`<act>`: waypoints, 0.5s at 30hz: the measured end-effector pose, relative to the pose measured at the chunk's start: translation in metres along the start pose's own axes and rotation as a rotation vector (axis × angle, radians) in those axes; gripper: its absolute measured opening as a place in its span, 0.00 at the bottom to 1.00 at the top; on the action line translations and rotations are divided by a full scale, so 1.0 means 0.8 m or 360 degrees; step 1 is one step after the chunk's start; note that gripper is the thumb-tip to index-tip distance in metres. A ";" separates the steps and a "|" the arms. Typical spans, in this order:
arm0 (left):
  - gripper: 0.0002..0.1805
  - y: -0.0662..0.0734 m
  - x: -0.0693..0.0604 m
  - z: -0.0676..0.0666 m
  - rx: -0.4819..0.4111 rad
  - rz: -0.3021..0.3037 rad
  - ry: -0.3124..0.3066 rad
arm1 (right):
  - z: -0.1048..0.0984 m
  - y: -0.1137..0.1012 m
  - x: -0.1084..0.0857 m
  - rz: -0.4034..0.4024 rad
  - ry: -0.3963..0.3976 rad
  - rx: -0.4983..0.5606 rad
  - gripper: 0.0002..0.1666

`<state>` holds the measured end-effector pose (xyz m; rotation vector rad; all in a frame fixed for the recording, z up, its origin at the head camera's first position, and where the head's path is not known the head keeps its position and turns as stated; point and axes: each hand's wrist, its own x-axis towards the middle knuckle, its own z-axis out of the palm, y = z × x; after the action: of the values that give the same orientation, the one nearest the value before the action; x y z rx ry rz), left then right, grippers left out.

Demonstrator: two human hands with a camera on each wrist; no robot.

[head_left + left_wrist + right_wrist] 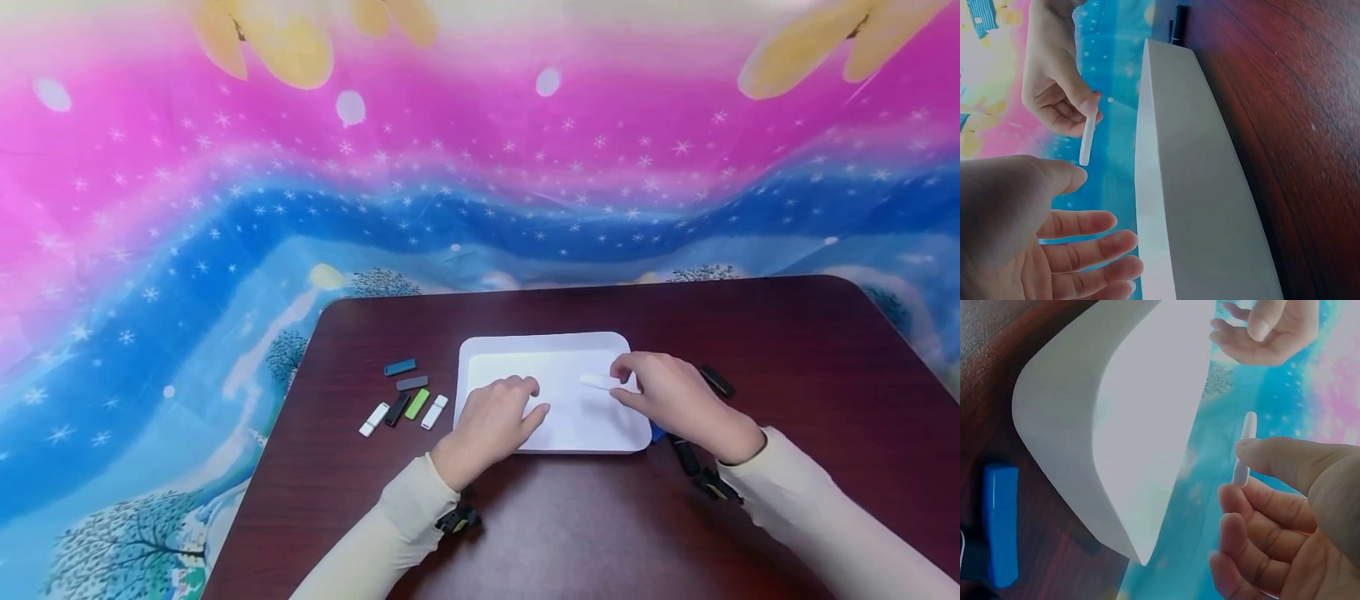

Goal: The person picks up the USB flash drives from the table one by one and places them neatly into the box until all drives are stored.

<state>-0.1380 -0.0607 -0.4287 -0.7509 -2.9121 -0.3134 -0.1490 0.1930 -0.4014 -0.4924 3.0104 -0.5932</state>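
Between the thumb and fingers of my right hand (pixel 671 400) is a slim white USB flash drive (pixel 597 382), pinched by one end above the right part of a white tray (pixel 555 442). In the right wrist view the drive (pixel 1245 450) is seen edge-on, clear of the tray. My left hand (pixel 491 421) hovers over the tray's left side, fingers loosely bent apart and holding nothing. From the left wrist view, the left thumb is close to the drive's free end (pixel 1085 156), with a small gap seeming to lie between them.
Left of the tray lie several flash drives, among them a blue one (pixel 400 367), a grey one (pixel 412 383), a green one (pixel 417 404) and a black one (pixel 397 410). On the right are a black stick (pixel 717 381) and a blue drive (pixel 1002 525). Patterned cloth (pixel 480 167) hangs behind the table.
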 end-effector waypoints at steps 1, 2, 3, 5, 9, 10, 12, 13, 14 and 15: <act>0.15 -0.001 0.000 0.000 0.0006 -0.0009 0.0000 | 0.003 0.000 0.003 -0.0005 -0.0008 0.0008 0.14; 0.15 -0.003 0.001 0.000 0.0011 -0.0016 -0.0002 | 0.005 0.000 0.005 -0.0011 -0.0013 0.0007 0.14; 0.15 -0.004 0.001 0.001 0.0016 -0.0020 -0.0004 | 0.008 -0.001 0.007 -0.0012 -0.0019 0.0007 0.14; 0.15 -0.007 0.001 0.001 0.0023 -0.0025 -0.0008 | 0.013 -0.001 0.011 -0.0015 -0.0035 0.0000 0.14; 0.15 -0.012 0.002 0.001 0.0029 -0.0044 -0.0025 | 0.021 -0.003 0.017 -0.0042 -0.0067 -0.0031 0.13; 0.16 -0.013 0.002 0.001 0.0029 -0.0051 -0.0031 | 0.022 -0.004 0.019 -0.0055 -0.0076 -0.0039 0.12; 0.16 -0.016 0.003 0.001 0.0030 -0.0063 -0.0045 | 0.026 -0.006 0.022 -0.0076 -0.0082 -0.0069 0.11; 0.16 -0.018 0.003 0.001 0.0032 -0.0065 -0.0051 | 0.028 -0.007 0.024 -0.0083 -0.0085 -0.0083 0.11; 0.16 -0.019 0.003 0.001 0.0037 -0.0070 -0.0064 | 0.030 -0.008 0.025 -0.0091 -0.0090 -0.0097 0.10; 0.16 -0.020 0.003 0.001 0.0040 -0.0072 -0.0071 | 0.032 -0.009 0.027 -0.0096 -0.0096 -0.0114 0.10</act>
<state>-0.1483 -0.0731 -0.4319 -0.6984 -2.9726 -0.2676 -0.1649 0.1710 -0.4219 -0.5960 2.9774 -0.4662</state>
